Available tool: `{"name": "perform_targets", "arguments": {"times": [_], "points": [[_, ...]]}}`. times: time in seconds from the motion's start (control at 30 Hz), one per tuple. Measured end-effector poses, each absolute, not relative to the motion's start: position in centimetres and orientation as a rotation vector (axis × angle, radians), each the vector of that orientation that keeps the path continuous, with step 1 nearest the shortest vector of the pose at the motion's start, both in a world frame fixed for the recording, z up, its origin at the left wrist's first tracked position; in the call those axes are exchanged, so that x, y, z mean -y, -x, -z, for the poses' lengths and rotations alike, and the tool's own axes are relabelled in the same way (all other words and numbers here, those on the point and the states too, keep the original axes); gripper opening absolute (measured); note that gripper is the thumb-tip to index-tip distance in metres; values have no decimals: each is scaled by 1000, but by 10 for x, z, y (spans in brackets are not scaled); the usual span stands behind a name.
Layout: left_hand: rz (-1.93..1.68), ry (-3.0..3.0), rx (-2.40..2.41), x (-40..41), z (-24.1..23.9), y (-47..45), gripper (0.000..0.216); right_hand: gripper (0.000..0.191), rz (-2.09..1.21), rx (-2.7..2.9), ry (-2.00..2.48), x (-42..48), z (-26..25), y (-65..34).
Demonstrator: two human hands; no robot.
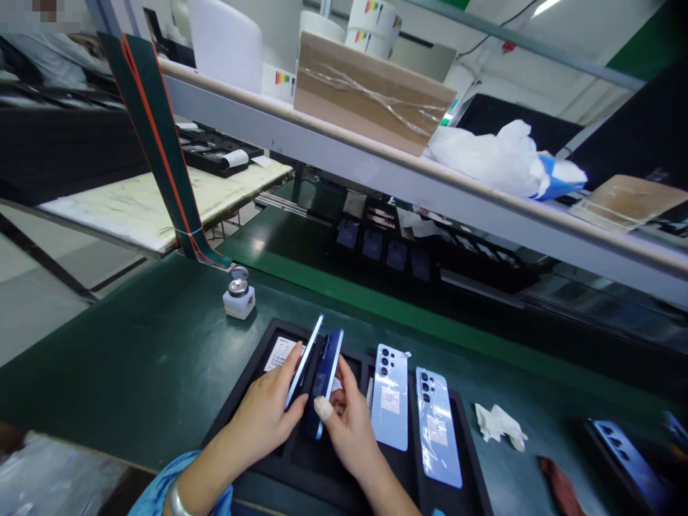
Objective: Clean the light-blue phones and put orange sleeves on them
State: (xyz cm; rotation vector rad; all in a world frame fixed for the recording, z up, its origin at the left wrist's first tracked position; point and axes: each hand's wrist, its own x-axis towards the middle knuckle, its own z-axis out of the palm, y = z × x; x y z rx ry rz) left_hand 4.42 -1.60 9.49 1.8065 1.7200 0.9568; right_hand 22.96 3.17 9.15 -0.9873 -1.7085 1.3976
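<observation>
My left hand [266,408] is closed around a smartphone [305,358], held on edge so that mostly its bright side shows. Close beside it, my right hand [349,423] grips a second, dark blue smartphone [326,380], also tilted up on edge. A pale wrap covers my right thumb tip. Both phones are above a black foam tray [322,469]. Two light blue phones, a nearer one [391,398] and a right-hand one [439,430], lie backs up in the tray, with labels on them. At the tray's left a white label [280,354] shows partly behind my left hand.
A small pump bottle [239,295] with its lid raised stands behind the tray on the green table [134,351]. To the right lie a crumpled white wipe [499,424], a dark red item [560,486] and another blue phone [628,459]. A shelf [365,168] crosses overhead.
</observation>
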Motion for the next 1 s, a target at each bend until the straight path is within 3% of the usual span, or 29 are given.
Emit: {"name": "perform_targets", "arguments": {"times": [0.17, 0.3, 0.47, 0.67, 1.0], "points": [[-852, -1578, -1865, -25, -123, -38, 67, 38, -1294, 1753, 1120, -56, -104, -220], [-982, -1504, -1805, -54, -127, -32, 39, 24, -1336, 1742, 1195, -69, -105, -221], [-1164, -1531, -1718, -35, -118, -34, 31, 31, -1442, 1556, 1096, -62, -104, -227], [-1717, -1719, -1660, 11, -91, -45, 30, 38, -1036, 1508, 1108, -38, -97, -237], [-1676, -1964, -1483, 26, -83, -47, 48, 30, -1055, 1500, 1031, -19, -77, -242]]}}
